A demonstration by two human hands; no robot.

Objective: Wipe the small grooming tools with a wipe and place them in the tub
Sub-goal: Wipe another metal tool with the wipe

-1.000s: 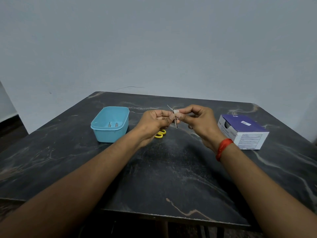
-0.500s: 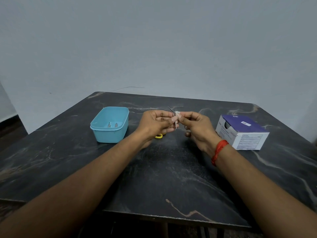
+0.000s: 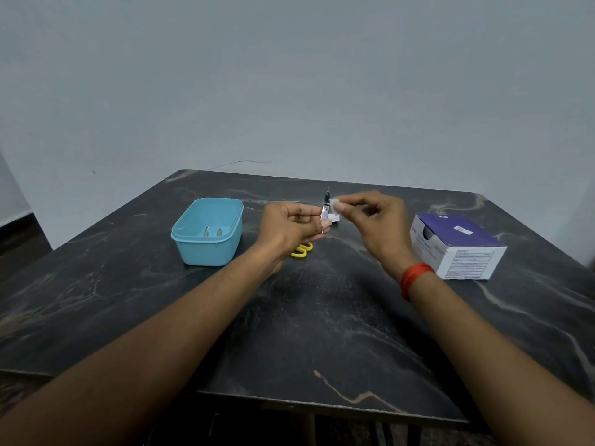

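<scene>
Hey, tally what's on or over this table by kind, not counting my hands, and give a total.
Blue tub: 1
Metal tools: 3, two in the tub, one held by the left hand
Wipe: 1, pinched by the right hand
Yellow-handled scissors: 1
Purple and white box: 1
Total: 7

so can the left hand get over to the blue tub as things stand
Probably yes: the blue tub stands open-topped just beside the left hand, with only bare table between them. That hand grips the metal tool, which should not hinder it.
</scene>
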